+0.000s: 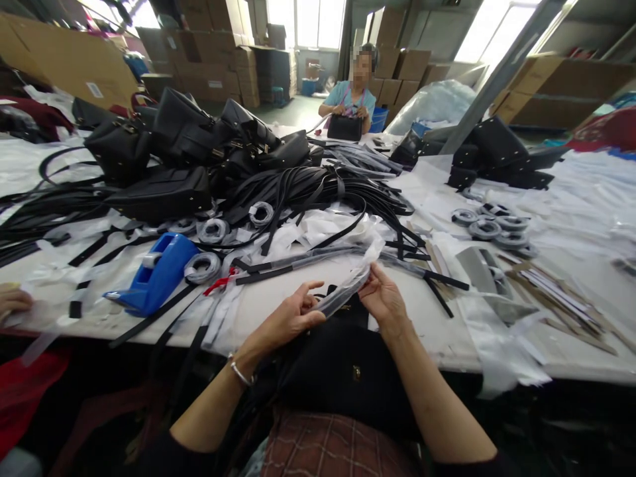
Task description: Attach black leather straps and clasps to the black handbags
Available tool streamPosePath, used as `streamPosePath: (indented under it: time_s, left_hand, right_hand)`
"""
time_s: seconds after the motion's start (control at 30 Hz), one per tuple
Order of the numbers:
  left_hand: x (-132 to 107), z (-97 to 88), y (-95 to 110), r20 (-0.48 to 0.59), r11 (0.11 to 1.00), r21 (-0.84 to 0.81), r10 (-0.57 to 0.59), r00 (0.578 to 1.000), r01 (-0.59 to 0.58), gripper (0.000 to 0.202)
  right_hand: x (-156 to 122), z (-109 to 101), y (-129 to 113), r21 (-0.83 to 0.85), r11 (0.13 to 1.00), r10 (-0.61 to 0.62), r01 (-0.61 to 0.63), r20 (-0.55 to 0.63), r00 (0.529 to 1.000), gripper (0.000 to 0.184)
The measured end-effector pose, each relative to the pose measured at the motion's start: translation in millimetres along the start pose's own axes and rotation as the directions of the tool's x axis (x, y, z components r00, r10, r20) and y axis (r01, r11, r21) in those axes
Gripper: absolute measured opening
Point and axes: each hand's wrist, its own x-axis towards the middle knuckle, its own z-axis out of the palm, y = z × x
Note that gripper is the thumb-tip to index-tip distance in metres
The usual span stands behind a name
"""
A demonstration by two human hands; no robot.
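Note:
A strip of clear plastic sleeve (344, 291) stretches slantwise between my two hands. At its lower end my left hand (293, 311) closes on it between thumb and fingers, the index finger sticking out. Higher up, near the other end, my right hand (381, 297) pinches the same sleeve with thumb and fingertips. A black handbag (342, 377) with a small gold-coloured fitting rests below my hands, against the table edge and over my lap. Just beyond my hands, black straps (265, 274) partly wrapped in clear plastic lie across the table.
A blue tape dispenser (161, 275) stands on the left, beside wrapped coils (203, 267). Black handbags (159, 192) and a heap of straps (298, 189) fill the back. A grey dispenser (484, 271) is at right. A co-worker (355, 99) holds a bag opposite; another person's hand (14, 299) shows left.

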Motion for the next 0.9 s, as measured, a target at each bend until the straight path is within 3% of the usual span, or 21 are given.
streamPosePath:
  time_s: [0.1,0.17,0.27,0.37,0.57,0.8,0.9]
  left_hand:
    - [-12.3,-14.7,-8.0,0.17,0.958,-0.236,-0.124,0.978,0.163,0.056]
    - [-24.2,-24.3,-16.1,0.2,0.921,-0.326,-0.154,0.968,0.214,0.059]
    - [-41.2,-32.1,-27.3,0.194,0.882,-0.411,-0.164,0.967,0.233,0.059]
    - [-49.2,-30.3,-32.9,0.185,0.854,-0.457,-0.182,0.966,0.248,0.055]
    - [-46.1,-18.1,-30.9,0.054,0.864,-0.424,-0.275,0.96,0.271,0.041]
    - [-49.6,-17.6,-32.2,0.065,0.856,-0.457,-0.239,0.969,0.242,0.041]
    - [-51.4,-15.5,-34.3,-0.013,0.893,-0.414,-0.199,0.98,0.176,0.035]
  right_hand:
    - [7.7,-5.9,-35.6,0.043,0.991,-0.122,0.126,-0.093,0.988,0.008]
    - [10.0,-12.3,-61.7,0.066,0.944,-0.308,0.322,-0.169,0.936,0.012]
    - [9.9,-22.9,-91.8,0.049,0.892,-0.428,0.449,-0.222,0.876,0.018]
    - [8.0,-31.0,-102.6,0.016,0.883,-0.449,0.469,-0.263,0.854,0.022]
    - [8.1,-38.9,-92.5,-0.012,0.906,-0.403,0.424,-0.339,0.85,0.024]
    - [11.9,-45.3,-93.8,-0.015,0.912,-0.388,0.409,-0.356,0.85,0.016]
    - [11.8,-49.0,-98.7,0.003,0.93,-0.343,0.368,-0.36,0.868,0.019]
